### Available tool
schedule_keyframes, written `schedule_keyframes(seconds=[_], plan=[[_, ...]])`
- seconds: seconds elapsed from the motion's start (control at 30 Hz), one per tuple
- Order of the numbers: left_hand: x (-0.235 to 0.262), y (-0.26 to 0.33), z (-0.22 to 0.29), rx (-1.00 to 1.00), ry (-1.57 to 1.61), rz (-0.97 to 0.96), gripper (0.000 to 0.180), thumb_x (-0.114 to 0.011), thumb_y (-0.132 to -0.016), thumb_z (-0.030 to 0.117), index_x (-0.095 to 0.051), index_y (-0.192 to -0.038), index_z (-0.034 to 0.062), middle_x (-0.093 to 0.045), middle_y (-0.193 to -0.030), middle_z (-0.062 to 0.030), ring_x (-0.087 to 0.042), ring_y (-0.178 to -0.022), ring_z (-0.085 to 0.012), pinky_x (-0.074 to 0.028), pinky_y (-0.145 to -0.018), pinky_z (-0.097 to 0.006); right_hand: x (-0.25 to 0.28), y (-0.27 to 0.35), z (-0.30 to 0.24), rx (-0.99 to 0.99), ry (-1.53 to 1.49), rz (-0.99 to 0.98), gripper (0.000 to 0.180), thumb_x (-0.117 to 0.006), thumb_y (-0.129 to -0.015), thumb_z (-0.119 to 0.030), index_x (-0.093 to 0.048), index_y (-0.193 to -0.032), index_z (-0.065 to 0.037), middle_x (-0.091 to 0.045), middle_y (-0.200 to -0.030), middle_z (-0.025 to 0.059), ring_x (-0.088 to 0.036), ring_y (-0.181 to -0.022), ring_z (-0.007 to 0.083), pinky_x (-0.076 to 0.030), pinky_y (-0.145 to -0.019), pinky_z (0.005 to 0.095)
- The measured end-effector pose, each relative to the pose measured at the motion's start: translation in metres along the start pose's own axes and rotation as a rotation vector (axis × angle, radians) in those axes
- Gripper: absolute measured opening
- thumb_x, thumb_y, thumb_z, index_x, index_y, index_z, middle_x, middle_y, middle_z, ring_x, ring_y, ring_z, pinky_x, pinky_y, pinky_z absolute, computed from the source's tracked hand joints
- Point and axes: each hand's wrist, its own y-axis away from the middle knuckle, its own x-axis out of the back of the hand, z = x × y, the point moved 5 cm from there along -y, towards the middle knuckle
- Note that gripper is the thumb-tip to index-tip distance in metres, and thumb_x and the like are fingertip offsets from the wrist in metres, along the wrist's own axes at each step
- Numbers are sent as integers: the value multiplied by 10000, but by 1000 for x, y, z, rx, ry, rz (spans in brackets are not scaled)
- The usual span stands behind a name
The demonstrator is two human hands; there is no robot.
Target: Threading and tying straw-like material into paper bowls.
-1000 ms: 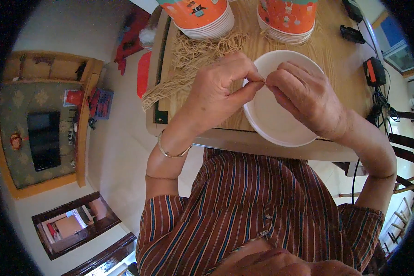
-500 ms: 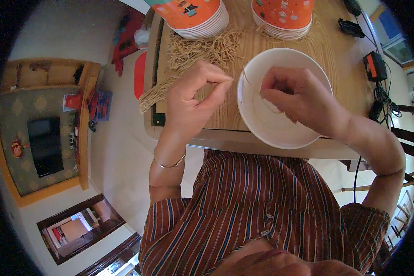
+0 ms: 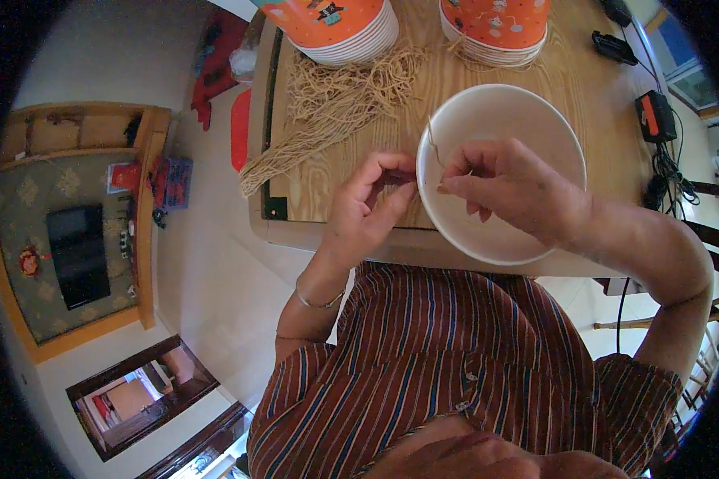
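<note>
A white paper tub point(image 3: 527, 112) stands open side up at the table's near edge. My right hand point(image 3: 519, 191) is over its mouth, thumb and forefinger pinched on a thin tan string point(image 3: 434, 136). One end of that string sticks up by the tub's left rim. My left hand point(image 3: 371, 203) is against the outside of the left rim, its thumb and forefinger drawn together. Whatever lies between those fingertips is hidden. Beyond the left hand, a bundle of tan strings point(image 3: 319, 132) lies spread on the wooden table point(image 3: 407, 132).
Two stacks of orange-printed paper tubs, a left stack point(image 3: 343, 32) and a right stack point(image 3: 499, 32), stand at the far side, with strings beside them. A black-and-orange box point(image 3: 653, 116) and dark cables point(image 3: 665, 172) lie along the right edge. A red stool point(image 3: 240, 132) is left of the table.
My left hand has moved right and nearer to me, from above the table to the tub's rim. My right hand has shifted slightly left and down, still pinching the string.
</note>
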Motion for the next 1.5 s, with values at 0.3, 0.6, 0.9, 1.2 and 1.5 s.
schedule_keyframes(seconds=[0.3,0.6,0.9,1.2,1.5], plan=[[-3,0,-2,2,58,-14,262,-607,-892,-14,-528,-1142,-6,-573,-1102,-71,-585,-1019,-143,-474,-929,-292,-1,0,-6,-11,33,-3,226,-629,-900,-211,-661,-902,13,-639,-720,38,-604,-637,90,-506,-564,262],[-4,-1,-3,39,104,-6,257,-605,-887,-23,-541,-1135,2,-580,-1085,-64,-583,-1019,-142,-475,-921,-290,-1,-2,-7,-3,40,-2,230,-617,-904,-203,-673,-913,20,-645,-706,44,-599,-616,90,-507,-560,266],[-4,-1,-3,66,110,2,247,-601,-884,-33,-551,-1123,1,-584,-1076,-65,-584,-1011,-143,-477,-911,-293,-1,-3,-7,-17,10,17,238,-619,-899,-208,-676,-909,23,-640,-697,51,-600,-614,92,-502,-556,261],[-5,-1,-4,14,133,14,241,-606,-879,-47,-558,-1110,4,-589,-1066,-65,-590,-1003,-145,-481,-904,-294,-4,-2,-7,1,-17,0,231,-625,-895,-206,-669,-920,20,-645,-715,53,-608,-617,104,-505,-553,269],[-4,-2,-2,-17,78,40,240,-617,-864,-66,-562,-1084,12,-589,-1074,-62,-590,-1007,-140,-491,-892,-287,-4,-3,-8,28,45,20,236,-619,-896,-202,-670,-911,28,-646,-700,67,-611,-602,110,-505,-542,284]])
